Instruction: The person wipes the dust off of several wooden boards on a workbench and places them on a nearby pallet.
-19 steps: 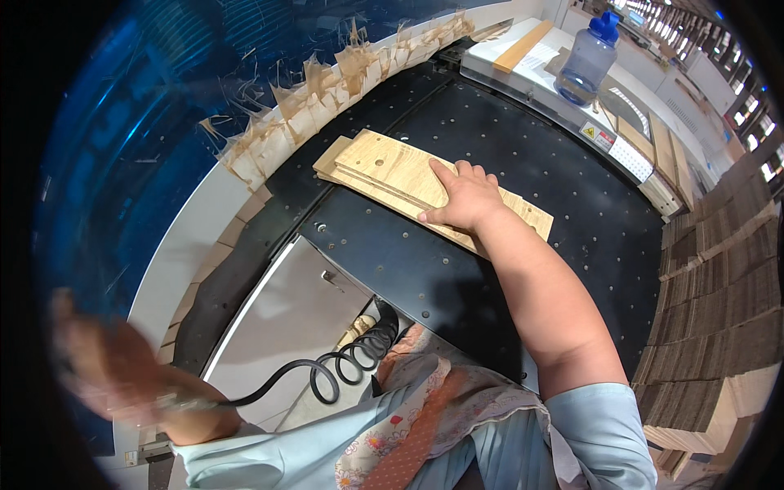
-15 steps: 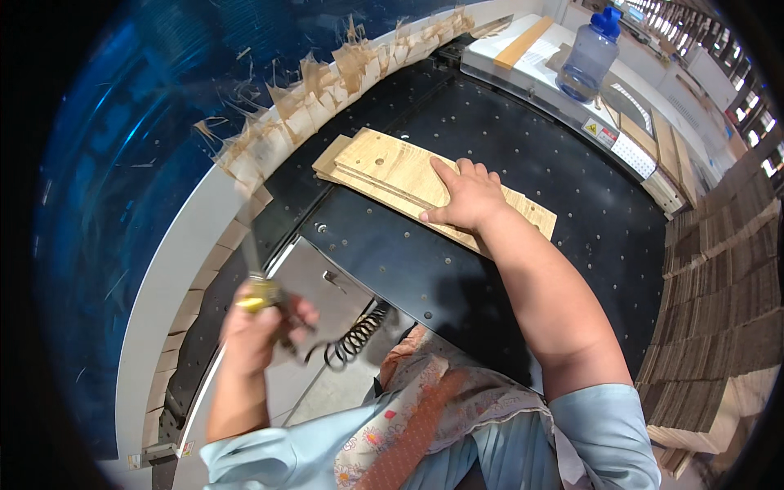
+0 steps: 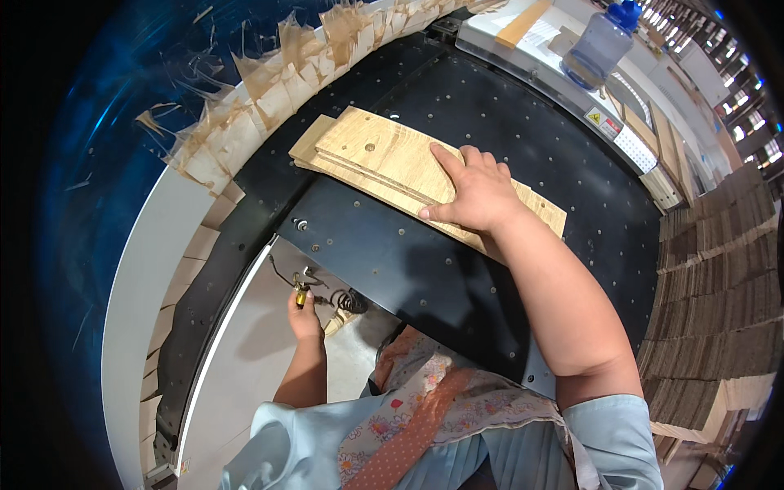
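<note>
My right hand (image 3: 483, 194) lies with fingers spread on a small stack of pale wood-grain boards (image 3: 392, 159). The top board has several round holes near its ends. The stack lies at a slant on the black table. Lower left, beside the table's grey side panel, my left hand (image 3: 305, 317) is closed around an air blow gun (image 3: 301, 296) with a brass-coloured part. A black coiled hose (image 3: 351, 302) runs beside it. The gun is next to a hook (image 3: 309, 273) on the panel; whether it touches the hook I cannot tell.
The black table (image 3: 400, 269) is dotted with small studs. A curved white rim (image 3: 155, 245) with torn brown tape borders a blue sheet on the left. A blue-capped water bottle (image 3: 600, 45) stands far right. Stacked brown boards (image 3: 710, 302) rise at the right.
My left hand has brought the air blow gun down and right, from beside the white rim to the hook on the side panel. My right hand stays on the boards.
</note>
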{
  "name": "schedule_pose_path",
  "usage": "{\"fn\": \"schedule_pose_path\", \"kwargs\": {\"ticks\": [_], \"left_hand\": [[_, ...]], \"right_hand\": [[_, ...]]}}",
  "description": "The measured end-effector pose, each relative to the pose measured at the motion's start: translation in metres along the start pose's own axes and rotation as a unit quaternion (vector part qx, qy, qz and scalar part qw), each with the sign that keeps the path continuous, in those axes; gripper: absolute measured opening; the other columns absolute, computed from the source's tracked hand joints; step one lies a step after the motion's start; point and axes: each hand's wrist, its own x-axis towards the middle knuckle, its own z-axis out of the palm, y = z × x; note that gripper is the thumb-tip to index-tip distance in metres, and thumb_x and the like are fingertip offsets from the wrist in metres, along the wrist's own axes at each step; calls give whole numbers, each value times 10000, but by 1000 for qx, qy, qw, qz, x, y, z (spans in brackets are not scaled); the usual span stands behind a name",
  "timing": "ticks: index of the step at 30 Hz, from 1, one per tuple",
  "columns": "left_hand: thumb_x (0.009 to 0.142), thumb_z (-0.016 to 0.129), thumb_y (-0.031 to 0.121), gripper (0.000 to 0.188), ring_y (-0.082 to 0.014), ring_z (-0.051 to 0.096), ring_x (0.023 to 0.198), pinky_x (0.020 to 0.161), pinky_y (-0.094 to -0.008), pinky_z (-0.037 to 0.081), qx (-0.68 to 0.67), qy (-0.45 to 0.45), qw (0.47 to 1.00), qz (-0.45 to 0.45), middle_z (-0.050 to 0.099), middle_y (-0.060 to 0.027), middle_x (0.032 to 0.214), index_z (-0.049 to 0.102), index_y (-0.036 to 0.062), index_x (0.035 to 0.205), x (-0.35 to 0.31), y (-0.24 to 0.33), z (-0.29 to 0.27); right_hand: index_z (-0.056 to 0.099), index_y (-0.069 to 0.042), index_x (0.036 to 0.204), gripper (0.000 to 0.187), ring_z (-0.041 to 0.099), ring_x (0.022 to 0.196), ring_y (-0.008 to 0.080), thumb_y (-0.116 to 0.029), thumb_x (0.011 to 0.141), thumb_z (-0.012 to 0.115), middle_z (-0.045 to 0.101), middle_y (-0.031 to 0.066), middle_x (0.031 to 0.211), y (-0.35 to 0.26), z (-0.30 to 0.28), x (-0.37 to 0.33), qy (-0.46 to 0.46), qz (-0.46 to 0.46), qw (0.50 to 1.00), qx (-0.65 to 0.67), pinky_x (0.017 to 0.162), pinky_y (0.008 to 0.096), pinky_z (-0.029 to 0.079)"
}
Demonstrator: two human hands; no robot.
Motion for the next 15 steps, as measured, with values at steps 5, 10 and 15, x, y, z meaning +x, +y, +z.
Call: {"fn": "schedule_pose_path", "kwargs": {"ticks": [5,10,15], "left_hand": [[887,648,96,278,-124,577,835,773,-276,475,135,-26,989,-44,637,-50,938,579,31,1148,14,2,4],[935,567,249,426,-273,608,1040,874,-358,470,265,-83,945,-175,633,-186,1146,490,36,1295,36,-92,-22],[911,570,193,477,-312,564,1087,938,-376,434,222,-75,971,-45,557,-202,1243,418,9,1323,10,-72,-23]], "right_hand": [[360,-224,1455,993,418,1207,322,-579,615,755,439,166,1337,4,8,-1,40,-5,999,-7,1001,441,320],[416,-201,1420,943,452,1122,331,-558,617,758,499,159,1200,-1,3,1,43,-31,999,2,946,434,343],[439,-168,1396,876,450,1113,348,-467,640,766,500,188,1187,7,-15,-12,49,-56,997,23,947,460,342]]}}
